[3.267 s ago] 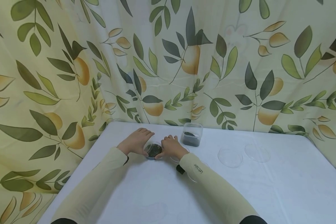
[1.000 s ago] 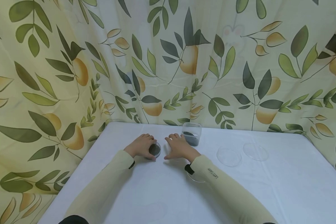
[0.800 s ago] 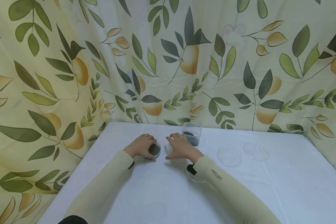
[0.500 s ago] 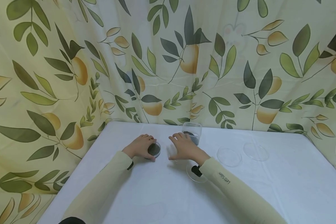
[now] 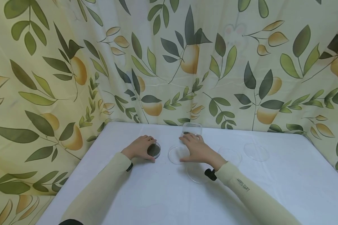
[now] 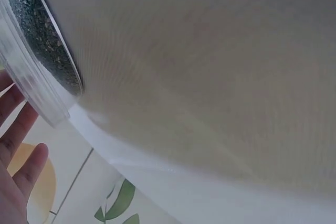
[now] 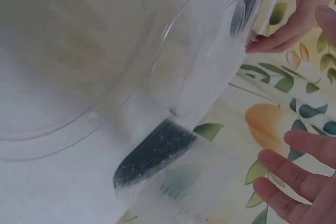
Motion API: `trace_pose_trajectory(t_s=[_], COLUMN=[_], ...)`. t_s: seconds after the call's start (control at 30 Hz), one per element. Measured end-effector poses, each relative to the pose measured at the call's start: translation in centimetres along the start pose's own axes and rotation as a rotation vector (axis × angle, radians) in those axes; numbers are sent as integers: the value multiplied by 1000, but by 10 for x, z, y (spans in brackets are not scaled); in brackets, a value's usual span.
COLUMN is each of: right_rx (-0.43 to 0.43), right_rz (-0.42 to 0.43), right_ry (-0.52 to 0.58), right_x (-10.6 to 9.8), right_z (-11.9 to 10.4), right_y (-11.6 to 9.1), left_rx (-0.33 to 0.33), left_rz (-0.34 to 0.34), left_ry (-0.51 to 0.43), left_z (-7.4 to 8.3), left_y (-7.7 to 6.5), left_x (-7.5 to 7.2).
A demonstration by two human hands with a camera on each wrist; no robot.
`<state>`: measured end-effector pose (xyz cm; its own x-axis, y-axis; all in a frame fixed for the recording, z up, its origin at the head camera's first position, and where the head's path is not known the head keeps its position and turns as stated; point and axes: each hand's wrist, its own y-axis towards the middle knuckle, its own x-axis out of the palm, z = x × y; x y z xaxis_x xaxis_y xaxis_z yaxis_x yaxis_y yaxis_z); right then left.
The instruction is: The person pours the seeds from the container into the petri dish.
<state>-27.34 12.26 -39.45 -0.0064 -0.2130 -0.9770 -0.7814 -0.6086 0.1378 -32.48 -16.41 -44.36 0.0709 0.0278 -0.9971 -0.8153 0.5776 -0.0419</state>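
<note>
My left hand [image 5: 139, 149] holds a round clear petri dish [image 5: 153, 150] with dark grains in it, thumb at the near side and fingers at the far side. In the left wrist view this dish [image 6: 44, 40] shows at the upper left, its clear rim beside the fingers. My right hand [image 5: 198, 151] hovers with spread fingers and nothing in them, between a clear petri dish [image 5: 169, 155] and a square clear plastic box [image 5: 192, 126]. Dark grains [image 7: 157, 150] fill the lower part of that box in the right wrist view; in the head view my hand partly hides it.
Another clear round dish or lid [image 5: 195, 182] lies under my right wrist. Two more clear round pieces, one partly behind my forearm [image 5: 241, 157] and one farther right [image 5: 256, 152], lie on the white table [image 5: 146, 193]. A leaf-patterned curtain [image 5: 169, 62] hangs behind and at the left.
Both hands were at the grain-filled dish earlier; my right hand has let go and moved right, uncovering a clear dish and covering part of the box. My left hand has stayed at its dish.
</note>
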Motion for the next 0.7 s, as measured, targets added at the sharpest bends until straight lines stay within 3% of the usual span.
trace_pose_trajectory(t_s=[0.43, 0.7], right_rx=[28, 69], right_rz=[60, 95], right_ry=[11, -8], right_x=[0, 0], right_z=[23, 38], right_y=[-18, -21], left_rx=[-40, -1], left_rz=[10, 81], left_ry=[-7, 4], left_z=[-1, 23], left_y=[-7, -1], left_x=[-4, -9])
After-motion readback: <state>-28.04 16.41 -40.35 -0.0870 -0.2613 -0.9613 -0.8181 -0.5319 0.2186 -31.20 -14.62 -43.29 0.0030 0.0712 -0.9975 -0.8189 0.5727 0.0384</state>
